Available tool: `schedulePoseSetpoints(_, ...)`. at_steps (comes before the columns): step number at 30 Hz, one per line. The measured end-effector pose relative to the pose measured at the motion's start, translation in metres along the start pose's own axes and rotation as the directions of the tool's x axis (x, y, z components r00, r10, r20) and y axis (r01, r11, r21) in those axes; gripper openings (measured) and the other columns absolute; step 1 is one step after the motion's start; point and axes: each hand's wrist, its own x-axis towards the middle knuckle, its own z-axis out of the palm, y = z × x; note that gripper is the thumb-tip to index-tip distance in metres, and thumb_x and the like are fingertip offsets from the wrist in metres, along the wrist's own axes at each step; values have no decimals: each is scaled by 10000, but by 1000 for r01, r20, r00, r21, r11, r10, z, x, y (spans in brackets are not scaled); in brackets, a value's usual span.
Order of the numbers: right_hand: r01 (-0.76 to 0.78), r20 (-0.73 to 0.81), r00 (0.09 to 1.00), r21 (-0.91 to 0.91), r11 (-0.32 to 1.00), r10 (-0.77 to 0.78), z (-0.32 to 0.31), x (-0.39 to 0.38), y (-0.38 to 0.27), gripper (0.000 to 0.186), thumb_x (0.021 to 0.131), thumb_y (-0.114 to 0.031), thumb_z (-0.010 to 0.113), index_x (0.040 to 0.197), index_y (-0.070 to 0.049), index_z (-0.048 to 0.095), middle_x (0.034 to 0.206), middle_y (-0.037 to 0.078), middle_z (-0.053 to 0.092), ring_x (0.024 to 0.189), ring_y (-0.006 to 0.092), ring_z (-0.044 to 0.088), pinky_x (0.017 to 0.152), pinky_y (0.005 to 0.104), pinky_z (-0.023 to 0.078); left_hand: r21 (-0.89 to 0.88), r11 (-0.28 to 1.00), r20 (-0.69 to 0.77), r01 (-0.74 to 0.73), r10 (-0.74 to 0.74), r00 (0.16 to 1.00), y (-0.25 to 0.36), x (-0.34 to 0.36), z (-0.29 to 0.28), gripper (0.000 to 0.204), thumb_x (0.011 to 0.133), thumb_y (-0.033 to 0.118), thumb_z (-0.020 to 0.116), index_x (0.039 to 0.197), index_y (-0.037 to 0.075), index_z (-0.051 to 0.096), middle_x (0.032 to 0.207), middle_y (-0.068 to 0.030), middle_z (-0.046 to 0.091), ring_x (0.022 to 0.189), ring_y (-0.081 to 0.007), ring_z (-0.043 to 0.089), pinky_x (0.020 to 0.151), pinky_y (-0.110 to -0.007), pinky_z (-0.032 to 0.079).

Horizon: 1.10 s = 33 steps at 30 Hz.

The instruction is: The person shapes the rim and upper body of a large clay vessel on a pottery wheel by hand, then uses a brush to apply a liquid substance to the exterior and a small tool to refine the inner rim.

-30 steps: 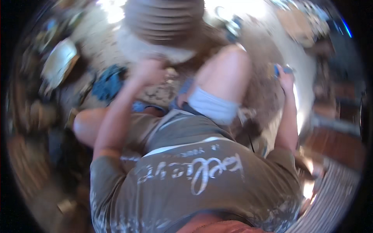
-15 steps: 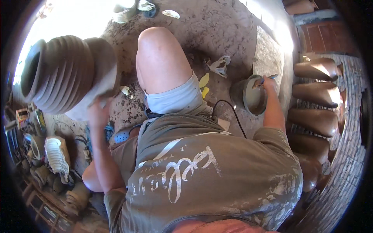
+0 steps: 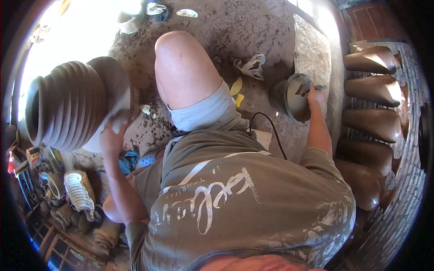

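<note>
On the left, a ridged grey clay pot [image 3: 68, 104] rests on a round wheel head [image 3: 115, 83], its mouth appearing toward the left. My left hand [image 3: 113, 135] touches the lower edge of the wheel head beside the pot, fingers apart and slightly bent. My right hand [image 3: 314, 95] grips a dark tool [image 3: 303, 89], too small to identify, over a dark bucket [image 3: 280, 97] with greyish liquid inside. My bare knee [image 3: 181, 63] rises between the pot and the bucket.
Several glossy brown clay forms [image 3: 370, 122] line the right side. A pale mat [image 3: 311, 45] lies behind the bucket. A black cable [image 3: 271, 128], yellow pieces [image 3: 236, 88] and a plastic bag [image 3: 253, 65] are on the floor. Assorted pots and clutter [image 3: 63, 212] fill the lower left.
My view has swung rightward and settled since the blurred earliest frame. My left hand stays at the wheel. My right hand, holding the tool, is over the bucket as half a second ago.
</note>
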Motion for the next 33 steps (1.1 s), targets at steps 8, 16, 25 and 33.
schedulePoseSetpoints(8, 164, -32, 985, -163, 973, -171, -6, -34, -44, 422, 961, -378, 564, 1093, -26, 756, 1154, 271, 716, 1075, 435, 697, 933, 526, 545, 87, 993, 82, 78, -86, 993, -50, -19, -4, 739, 913, 744, 538, 1198, 94, 744, 1153, -221, 733, 1099, -382, 699, 956, -503, 533)
schedulePoseSetpoints(16, 816, -221, 538, 378, 437, -813, -188, -65, -377, 437, 1048, -365, 578, 1126, 38, 730, 983, 185, 752, 901, 268, 724, 875, 360, 549, -149, 914, -301, -377, 321, 898, 5, -15, 71, 792, 925, 685, 563, 1340, 15, 642, 1278, -219, 688, 1159, -356, 676, 1038, -486, 494)
schedulePoseSetpoints(25, 800, -450, -405, 247, -546, -796, -352, -370, -592, 266, 975, -128, 690, 1196, 18, 719, 1091, 100, 732, 997, 173, 677, 905, 303, 514, -80, 994, 118, 70, -60, 991, 9, -50, -13, 849, 839, 780, 600, 1172, 12, 738, 1135, -186, 749, 1143, -321, 693, 1045, -455, 472)
schedulePoseSetpoints(33, 700, -207, -702, -26, -714, -681, -370, -441, -654, 237, 864, -127, 740, 1092, -73, 776, 906, 110, 689, 821, 244, 660, 751, 344, 504, -288, 955, 15, 73, -72, 997, -57, -47, -23, 585, 887, 611, 649, 1084, 73, 767, 996, -162, 764, 983, -346, 735, 954, -496, 518)
